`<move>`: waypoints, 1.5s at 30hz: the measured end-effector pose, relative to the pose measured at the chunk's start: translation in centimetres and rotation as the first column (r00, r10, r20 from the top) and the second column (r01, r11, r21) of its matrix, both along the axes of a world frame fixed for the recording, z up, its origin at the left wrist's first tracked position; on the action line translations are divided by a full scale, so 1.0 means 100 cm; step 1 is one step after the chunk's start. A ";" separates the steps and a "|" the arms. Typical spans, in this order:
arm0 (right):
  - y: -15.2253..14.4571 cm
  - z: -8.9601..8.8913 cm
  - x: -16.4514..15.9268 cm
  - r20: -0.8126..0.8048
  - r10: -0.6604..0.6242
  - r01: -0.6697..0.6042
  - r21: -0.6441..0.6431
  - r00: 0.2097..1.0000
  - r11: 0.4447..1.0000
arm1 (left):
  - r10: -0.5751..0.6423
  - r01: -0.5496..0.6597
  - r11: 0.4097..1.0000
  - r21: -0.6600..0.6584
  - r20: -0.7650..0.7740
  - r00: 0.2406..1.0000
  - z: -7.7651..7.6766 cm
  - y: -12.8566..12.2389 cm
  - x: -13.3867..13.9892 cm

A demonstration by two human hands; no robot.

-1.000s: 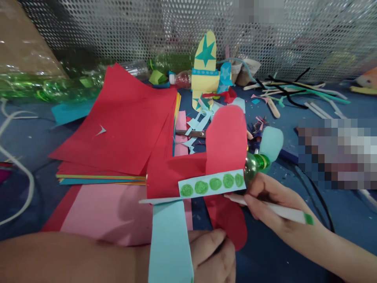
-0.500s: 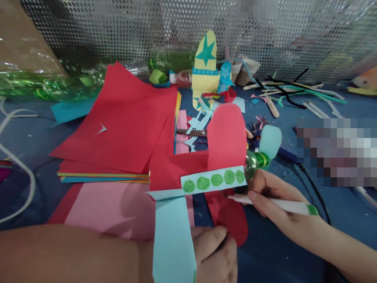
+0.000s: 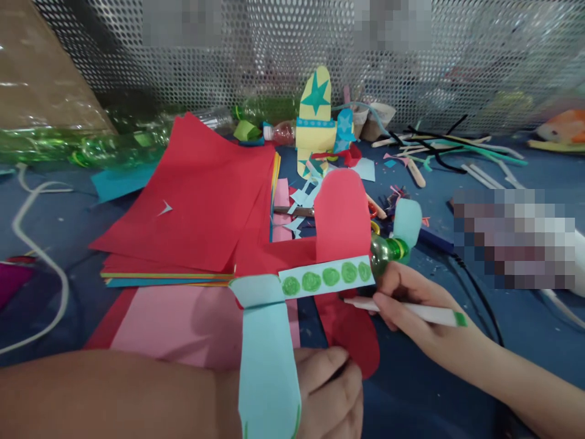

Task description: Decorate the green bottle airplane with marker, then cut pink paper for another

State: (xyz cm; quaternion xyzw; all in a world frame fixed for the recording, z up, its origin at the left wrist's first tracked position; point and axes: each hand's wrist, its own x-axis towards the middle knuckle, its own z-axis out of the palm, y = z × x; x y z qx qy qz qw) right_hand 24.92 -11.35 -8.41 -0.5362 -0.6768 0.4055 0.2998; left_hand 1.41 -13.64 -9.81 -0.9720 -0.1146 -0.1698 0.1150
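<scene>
A toy airplane (image 3: 304,253) made of a green plastic bottle wrapped in red paper lies sideways before me. Its side carries a light blue strip (image 3: 326,278) with several green-coloured circles. Red paper wings and light blue paper pieces stick out, one light blue piece (image 3: 269,360) reaching down toward me. My left hand (image 3: 326,390) is closed, its curled fingers against the lower red wing (image 3: 351,341); its thumb is hidden. My right hand (image 3: 415,305) grips a white marker (image 3: 423,312) with a green end, tip pointing left over that wing. Its fingertips are beside the bottle neck (image 3: 393,250).
A stack of coloured paper, red on top (image 3: 196,201), lies left, with pink paper (image 3: 183,323) in front. Scissors (image 3: 292,211) and paper scraps are behind the airplane. A yellow paper-covered toy (image 3: 315,122), pipe cleaners (image 3: 457,146) and bottles (image 3: 123,143) line the metal mesh.
The view has shifted slightly, so most things sit a little lower. The airplane has tilted a bit, showing more of its light blue end. Both hands keep their hold.
</scene>
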 end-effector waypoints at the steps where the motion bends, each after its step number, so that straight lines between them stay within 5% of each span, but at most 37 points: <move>1: 0.000 0.001 0.000 -0.003 0.006 -0.006 -0.003 1.000 1.000 | -0.004 0.004 1.000 -0.004 0.012 1.000 0.002 0.000 0.001; 7: 0.000 0.003 -0.003 -0.022 0.020 -0.020 -0.019 1.000 1.000 | 0.048 -0.048 0.999 -0.019 0.030 0.998 0.007 -0.004 0.003; 15: 0.000 0.001 -0.003 -0.039 0.044 -0.046 -0.052 0.998 0.998 | -0.002 0.002 0.999 0.036 -0.003 1.000 -0.009 -0.002 0.000; 24: 0.001 0.001 -0.004 -0.045 0.026 -0.027 -0.029 0.999 0.999 | 0.021 -0.019 0.998 -0.061 0.031 0.999 0.007 -0.003 0.001; 37: 0.000 -0.001 -0.002 -0.006 0.035 -0.035 0.003 0.999 0.999 | 0.023 -0.019 0.998 -0.061 0.062 0.998 0.006 -0.001 0.001; 45: -0.003 0.002 -0.001 0.041 0.034 -0.035 0.029 0.999 0.999 | 0.024 -0.024 0.998 -0.064 0.002 1.000 -0.005 -0.001 -0.002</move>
